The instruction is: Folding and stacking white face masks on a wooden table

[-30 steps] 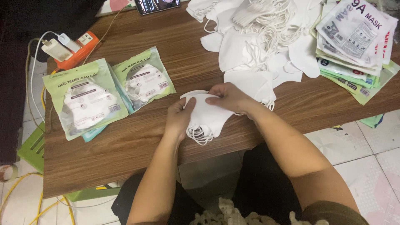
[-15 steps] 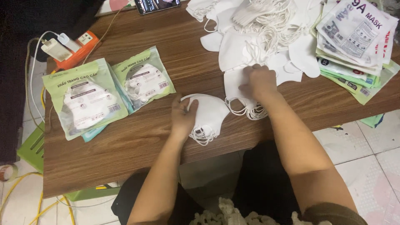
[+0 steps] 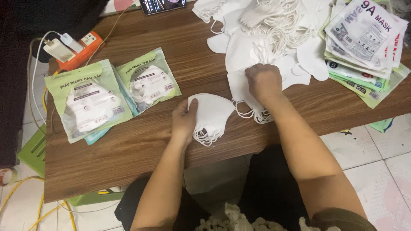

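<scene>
So far two green pouches [image 3: 87,100] with clear windows lie filled, flat and overlapping, at the table's [image 3: 128,149] left. Far right, a large loose heap of white masks [image 3: 274,38] looks unpacked; beside it a fanned stack of flat empty pouches [image 3: 364,47], white and green. Near centre, the left hand [image 3: 185,120] grips a small bundle of folded masks [image 3: 212,115] at its edge. The right hand [image 3: 264,81], fingers curled, pinches masks at the heap's near edge.

home packing spot: wooden table [image 3: 141,149], tiled floor [image 3: 385,145], mask packets [image 3: 364,38].
</scene>
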